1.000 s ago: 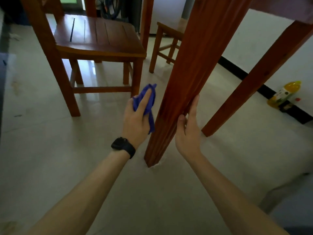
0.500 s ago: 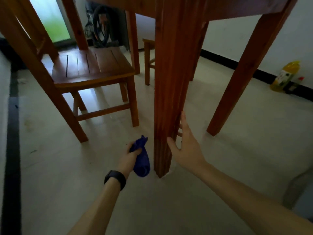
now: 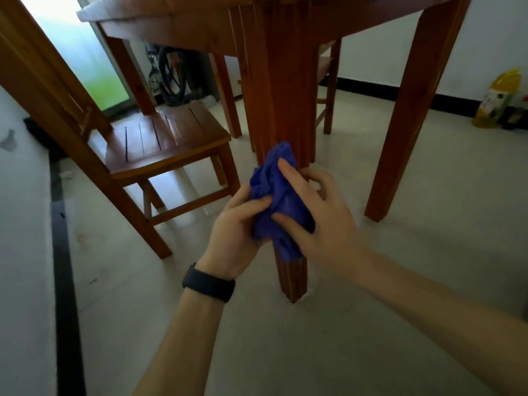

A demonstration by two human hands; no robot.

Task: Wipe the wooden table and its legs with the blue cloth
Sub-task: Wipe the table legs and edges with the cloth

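Note:
The blue cloth [image 3: 278, 195] is bunched up in front of the near wooden table leg [image 3: 285, 95], held between both hands. My left hand [image 3: 237, 232], with a black watch at the wrist, grips its left side from below. My right hand [image 3: 317, 215] has fingers pressed onto its right side. The cloth hides the middle of that leg; the leg's foot [image 3: 293, 278] shows below on the floor. The wooden table's underside [image 3: 177, 24] spans the top of the view. Another table leg [image 3: 411, 110] stands to the right.
A wooden chair [image 3: 160, 141] stands at the left, close to the near leg. A second chair [image 3: 328, 81] sits behind the table. A yellow bottle [image 3: 494, 101] leans by the white wall at right. Dark cables [image 3: 171, 75] hang at the back. The pale tiled floor stretches around.
My left hand lifted the cloth from low beside the leg's foot up in front of the leg. My right hand left the leg and took hold of the cloth. The view tilted upward.

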